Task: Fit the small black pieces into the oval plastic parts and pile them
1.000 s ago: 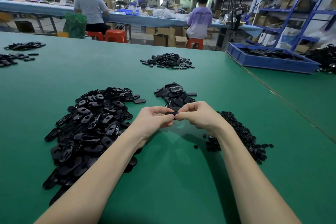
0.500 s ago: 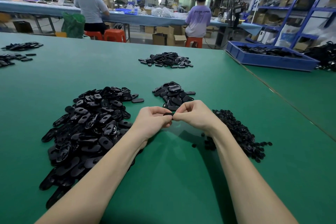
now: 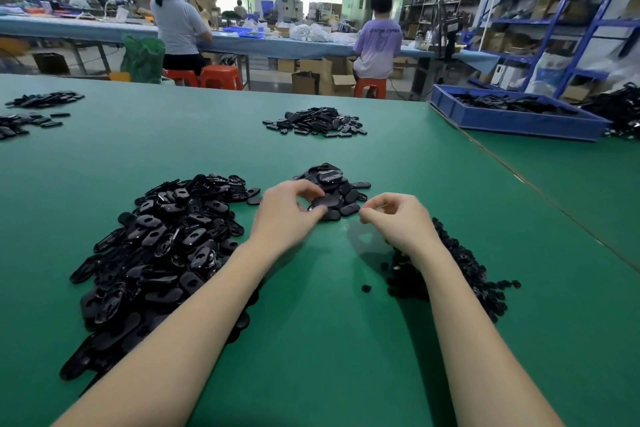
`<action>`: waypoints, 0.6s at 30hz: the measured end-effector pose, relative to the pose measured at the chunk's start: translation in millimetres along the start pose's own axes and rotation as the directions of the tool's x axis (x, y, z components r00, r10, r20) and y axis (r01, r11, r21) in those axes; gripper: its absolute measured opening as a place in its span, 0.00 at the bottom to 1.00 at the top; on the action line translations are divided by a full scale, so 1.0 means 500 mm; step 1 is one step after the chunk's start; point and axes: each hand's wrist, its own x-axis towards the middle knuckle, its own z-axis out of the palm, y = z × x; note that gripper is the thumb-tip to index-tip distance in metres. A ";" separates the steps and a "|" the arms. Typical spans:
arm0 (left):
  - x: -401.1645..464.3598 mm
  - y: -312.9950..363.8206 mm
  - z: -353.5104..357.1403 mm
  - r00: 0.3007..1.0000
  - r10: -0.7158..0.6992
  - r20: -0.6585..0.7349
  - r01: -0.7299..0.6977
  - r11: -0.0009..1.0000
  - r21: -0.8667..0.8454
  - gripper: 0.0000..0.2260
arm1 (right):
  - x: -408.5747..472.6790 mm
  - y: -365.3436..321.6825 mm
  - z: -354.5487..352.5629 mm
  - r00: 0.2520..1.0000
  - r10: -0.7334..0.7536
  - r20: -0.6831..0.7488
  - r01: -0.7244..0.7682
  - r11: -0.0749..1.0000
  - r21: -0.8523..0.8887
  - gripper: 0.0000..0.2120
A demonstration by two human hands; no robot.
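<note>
Oval plastic part (image 3: 323, 202) pinched in left hand (image 3: 287, 215) over small finished pile (image 3: 334, 184); to be laid flat, edges aligned. Right hand (image 3: 394, 222) loosely curled, nothing visibly held.

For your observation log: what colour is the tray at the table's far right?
Blue tray, head view.

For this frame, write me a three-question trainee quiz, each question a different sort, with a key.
1. True or false: the left hand holds an oval part at the small pile ahead.
2. Multiple choice: the heap of small black pieces lies A) under the right forearm, B) in the blue bin, C) left of the large heap.
3. Fill in: the table surface is ___.

Key: 1 true; 2 A; 3 green.
</note>
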 end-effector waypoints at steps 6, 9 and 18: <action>0.094 0.008 0.056 0.991 -0.132 -0.017 0.133 0.986 0.102 0.06 | -0.007 0.017 0.027 0.993 -0.119 -0.025 0.107 0.955 -0.277 0.02; 0.108 -0.002 0.080 0.983 -0.184 -0.004 0.183 0.976 0.118 0.05 | -0.010 0.017 0.035 0.985 -0.174 0.016 0.169 0.927 -0.335 0.05; 0.036 -0.014 0.055 0.996 -0.053 -0.077 0.059 0.995 0.077 0.06 | -0.014 0.011 0.065 0.969 -0.245 0.043 0.241 0.884 -0.400 0.07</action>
